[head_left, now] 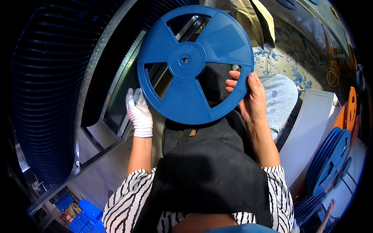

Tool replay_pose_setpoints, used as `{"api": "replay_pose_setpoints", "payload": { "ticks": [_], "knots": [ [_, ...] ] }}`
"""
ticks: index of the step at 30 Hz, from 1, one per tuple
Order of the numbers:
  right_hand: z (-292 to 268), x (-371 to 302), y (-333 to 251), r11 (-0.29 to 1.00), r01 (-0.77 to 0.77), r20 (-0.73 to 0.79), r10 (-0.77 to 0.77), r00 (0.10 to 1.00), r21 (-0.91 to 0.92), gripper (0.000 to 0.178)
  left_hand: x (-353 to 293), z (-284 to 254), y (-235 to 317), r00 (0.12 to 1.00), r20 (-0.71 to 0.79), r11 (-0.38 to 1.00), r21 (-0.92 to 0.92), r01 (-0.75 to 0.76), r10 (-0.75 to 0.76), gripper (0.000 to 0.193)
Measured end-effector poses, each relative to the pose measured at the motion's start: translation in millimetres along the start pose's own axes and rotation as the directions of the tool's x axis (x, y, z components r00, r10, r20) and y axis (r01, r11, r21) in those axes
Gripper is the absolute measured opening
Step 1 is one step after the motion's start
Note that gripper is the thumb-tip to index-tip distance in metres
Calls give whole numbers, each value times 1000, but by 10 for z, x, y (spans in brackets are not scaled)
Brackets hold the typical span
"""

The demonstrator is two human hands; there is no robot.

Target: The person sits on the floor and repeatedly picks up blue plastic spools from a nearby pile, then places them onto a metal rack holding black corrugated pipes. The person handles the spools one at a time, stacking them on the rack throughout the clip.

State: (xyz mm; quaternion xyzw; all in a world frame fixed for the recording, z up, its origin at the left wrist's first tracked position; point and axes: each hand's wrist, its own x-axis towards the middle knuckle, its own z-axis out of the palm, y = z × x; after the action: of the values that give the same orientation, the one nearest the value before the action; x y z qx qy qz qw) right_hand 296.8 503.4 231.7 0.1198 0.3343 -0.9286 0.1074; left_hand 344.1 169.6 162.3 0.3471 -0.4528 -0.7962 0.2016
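A large blue plastic reel (182,101), with three wedge-shaped openings and a small hub hole, is held up over my lap. My bare right hand (253,95) grips its right rim, the thumb on the near face and the fingers showing through the right-hand opening. At the lower left edge is my left hand (138,112) in a white striped glove, fingers stretched upward. Whether it touches the rim or rests just beside it, I cannot tell. Part of its thumb side is hidden behind the reel.
Rows of dark reels (58,89) fill a metal rack (86,73) on the left. To the right stand a pale box (311,116), stacked blue reels (330,159) and orange ones (351,110). Blue crates (85,217) sit lower left. Another person's hand (331,206) shows lower right.
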Motion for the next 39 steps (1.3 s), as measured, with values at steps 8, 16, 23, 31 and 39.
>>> {"api": "replay_pose_setpoints", "payload": {
  "ticks": [8,16,23,31,39],
  "knots": [
    [708,-307,426,958,140,343,-47,938,-252,49,-534,970,133,741,672,740,498,-451,-1,84],
    [823,-340,540,682,340,600,180,780,-647,64,-517,789,230,784,526,910,398,117,-331,42],
    [314,-167,57,715,260,284,-90,955,-649,37,-394,1120,489,695,579,895,153,420,-425,49],
    [-480,-166,-175,900,282,-197,-359,912,-333,28,-479,1398,174,462,683,721,137,679,-565,59],
    [-1044,-155,-497,814,369,-281,-520,806,-450,27,-503,1091,165,409,651,578,57,814,-639,67]
  ]
}}
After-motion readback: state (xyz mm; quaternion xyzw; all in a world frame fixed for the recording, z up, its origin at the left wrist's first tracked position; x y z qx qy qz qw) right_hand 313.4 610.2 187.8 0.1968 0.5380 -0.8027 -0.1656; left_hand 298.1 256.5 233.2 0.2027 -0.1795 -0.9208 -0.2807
